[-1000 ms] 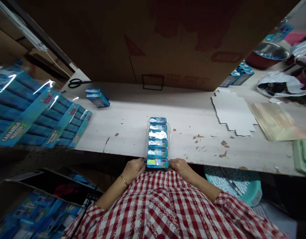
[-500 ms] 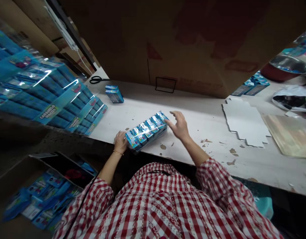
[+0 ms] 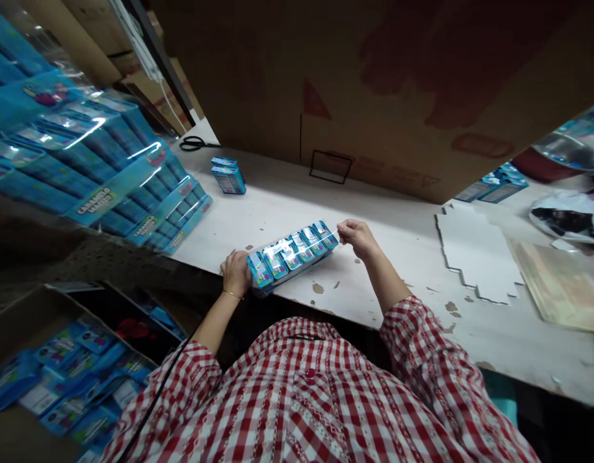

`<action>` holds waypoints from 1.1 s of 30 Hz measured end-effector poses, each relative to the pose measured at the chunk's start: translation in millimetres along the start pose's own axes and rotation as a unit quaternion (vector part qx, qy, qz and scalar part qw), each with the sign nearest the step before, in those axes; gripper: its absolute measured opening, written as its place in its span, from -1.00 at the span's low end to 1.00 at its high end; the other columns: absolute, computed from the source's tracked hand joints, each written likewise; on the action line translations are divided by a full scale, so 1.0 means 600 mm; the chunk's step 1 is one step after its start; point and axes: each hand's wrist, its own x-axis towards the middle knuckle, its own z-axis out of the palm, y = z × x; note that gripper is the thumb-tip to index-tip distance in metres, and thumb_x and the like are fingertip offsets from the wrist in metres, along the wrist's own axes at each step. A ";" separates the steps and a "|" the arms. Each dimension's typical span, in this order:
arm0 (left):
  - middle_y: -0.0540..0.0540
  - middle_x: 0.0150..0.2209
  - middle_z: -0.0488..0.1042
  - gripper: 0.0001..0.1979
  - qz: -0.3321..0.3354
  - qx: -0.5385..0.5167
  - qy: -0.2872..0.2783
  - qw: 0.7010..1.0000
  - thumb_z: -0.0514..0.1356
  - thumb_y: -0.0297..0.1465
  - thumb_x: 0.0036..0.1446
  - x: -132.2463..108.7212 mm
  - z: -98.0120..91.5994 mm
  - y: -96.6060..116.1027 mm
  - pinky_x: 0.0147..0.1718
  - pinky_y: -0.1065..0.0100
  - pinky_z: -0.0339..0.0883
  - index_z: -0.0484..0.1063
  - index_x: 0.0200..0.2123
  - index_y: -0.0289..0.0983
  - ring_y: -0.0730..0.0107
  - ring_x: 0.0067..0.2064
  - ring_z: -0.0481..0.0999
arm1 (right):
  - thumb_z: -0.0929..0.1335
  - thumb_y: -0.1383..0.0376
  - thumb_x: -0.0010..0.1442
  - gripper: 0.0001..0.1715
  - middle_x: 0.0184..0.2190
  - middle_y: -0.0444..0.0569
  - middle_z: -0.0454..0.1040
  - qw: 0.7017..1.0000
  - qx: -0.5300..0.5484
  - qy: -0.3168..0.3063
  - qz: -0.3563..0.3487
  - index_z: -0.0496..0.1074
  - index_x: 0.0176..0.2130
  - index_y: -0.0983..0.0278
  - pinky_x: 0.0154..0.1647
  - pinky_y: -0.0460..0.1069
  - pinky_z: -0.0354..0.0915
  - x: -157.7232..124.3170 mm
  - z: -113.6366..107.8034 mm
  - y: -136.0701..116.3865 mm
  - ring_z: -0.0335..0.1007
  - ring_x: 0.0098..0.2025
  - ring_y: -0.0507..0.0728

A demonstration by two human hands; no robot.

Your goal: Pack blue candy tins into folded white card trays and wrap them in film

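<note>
A row of several small blue boxes (image 3: 293, 253) lies slanted on the white table near its front edge, under shiny clear plastic film. My left hand (image 3: 236, 273) is wrapped round the row's left end, its fingers partly hidden. At the right end, my right hand (image 3: 357, 236) is closed in a pinch on the film (image 3: 336, 233), drawn into a thin bright edge beside the last box. Two more blue boxes (image 3: 228, 177) stand upright farther back on the table.
Film-covered stacks of blue boxes (image 3: 103, 199) rise at left. Black scissors (image 3: 193, 143) lie behind. A large carton (image 3: 287, 83) stands across the back. At right are flat white card (image 3: 473, 247), clear plastic sheets (image 3: 562, 280) and a metal bowl (image 3: 567, 154). An open carton (image 3: 17, 308) holds blue packets below left.
My right hand has gone from open fingers beside the row to a pinch on the film at its right end. My left hand stays at the left end.
</note>
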 end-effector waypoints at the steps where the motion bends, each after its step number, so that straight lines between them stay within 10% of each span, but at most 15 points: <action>1: -0.17 -0.02 0.38 -0.72 0.000 -0.003 0.000 1.000 0.09 -0.43 0.07 0.003 -0.001 0.001 -0.03 0.18 0.09 0.40 -0.11 -0.21 0.10 0.06 0.23 | 0.45 0.11 -0.24 -0.63 -0.75 -0.24 0.21 0.999 0.035 -0.009 0.011 0.25 -0.65 0.27 -0.67 -0.13 0.01 -0.007 -0.002 0.002 0.09 -0.71 -0.08; 7: -0.12 -0.11 0.44 -0.82 0.018 -0.039 -0.016 0.999 0.09 -0.48 0.07 0.032 -0.009 0.021 -0.13 0.21 0.12 0.45 -0.28 -0.20 0.20 -0.09 0.34 | 0.43 0.12 -0.21 -0.66 -0.72 -0.19 0.24 0.996 0.048 -0.041 0.060 0.31 -0.64 0.31 -0.68 -0.13 0.04 -0.049 -0.016 0.000 0.10 -0.69 -0.08; 17: -0.13 -0.14 0.44 -0.83 0.025 -0.039 -0.019 0.999 0.06 -0.49 0.10 0.034 -0.009 0.026 -0.14 0.19 0.12 0.44 -0.30 -0.21 0.16 -0.12 0.32 | 0.34 0.15 -0.01 -0.70 -0.74 -0.19 0.26 0.941 -0.337 0.021 -0.023 0.38 -0.61 0.30 -0.62 -0.12 0.05 -0.026 -0.006 -0.019 0.14 -0.68 -0.06; 27: -0.13 -0.11 0.40 -0.86 0.029 -0.027 -0.013 0.999 0.10 -0.44 0.08 0.034 -0.003 0.024 -0.13 0.19 0.14 0.43 -0.30 -0.19 0.17 -0.10 0.30 | 0.38 0.00 -0.09 -0.58 -0.73 -0.20 0.23 0.986 0.042 0.156 0.033 0.29 -0.60 0.28 -0.71 -0.15 -0.01 -0.019 -0.019 0.027 0.06 -0.71 -0.09; 33: -0.11 -0.04 0.36 -0.83 -0.032 -0.026 -0.003 0.999 0.06 -0.42 0.14 0.022 -0.004 0.045 -0.02 0.19 0.10 0.41 -0.22 -0.20 0.19 0.00 0.25 | 0.33 -0.15 -0.07 -0.44 -0.60 -0.07 0.43 0.994 -0.057 0.028 0.090 0.42 -0.51 0.31 -0.51 -0.08 0.22 -0.055 -0.064 0.075 0.32 -0.54 0.03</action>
